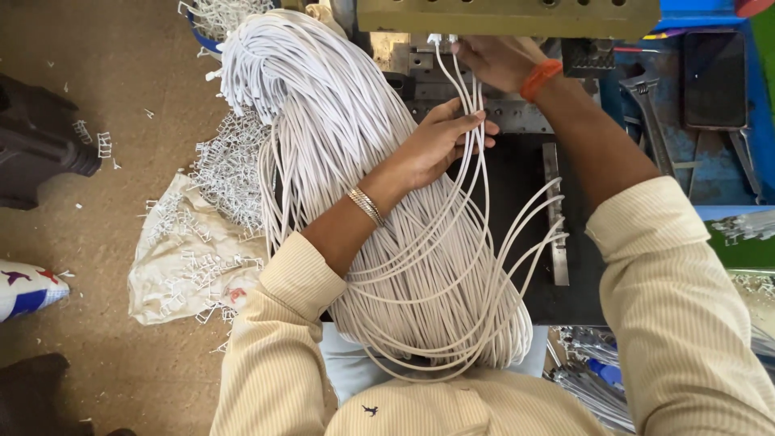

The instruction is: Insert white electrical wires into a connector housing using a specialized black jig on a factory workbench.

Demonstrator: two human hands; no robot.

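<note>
Head view, looking down over a lap and a machine bench. At the far left, on the brown floor (105, 266), lie a dark moulded object (36, 153) and, lower down, a white-and-blue bag (24, 289). Nearer the centre, a crumpled cloth sack (173, 258) carries a heap of white plastic offcuts (230, 173), with more scattered loosely around it.

A thick bundle of white cables (339, 153) runs from the upper left down across the lap, where its loops hang in a wide curve just above the cream striped shirt (282, 355). The left hand (440, 141), a gold bangle (366, 205) at its wrist, rests on top of the bundle near the front edge of the bench; its fingers (476, 129) are loosely curled around a few separated strands (476, 101), pinching them lightly rather than clenching. These strands rise straight to the machine head (508, 16), an olive metal bar along the bench's far edge.

The right hand (496, 60), with an orange band (539, 79) at the wrist, reaches under that bar and grips the white cable ends (442, 38) between fingertips and thumb; how tightly cannot be told, as the palm faces away. The right forearm crosses over the dark bench plate (517, 210) and hides part of it.

Right of the forearm, a spanner (650, 113) lies on the blue bench surface (686, 161), beside a dark phone (714, 81). At the lower right corner sits a pile of metal parts (589, 379).
</note>
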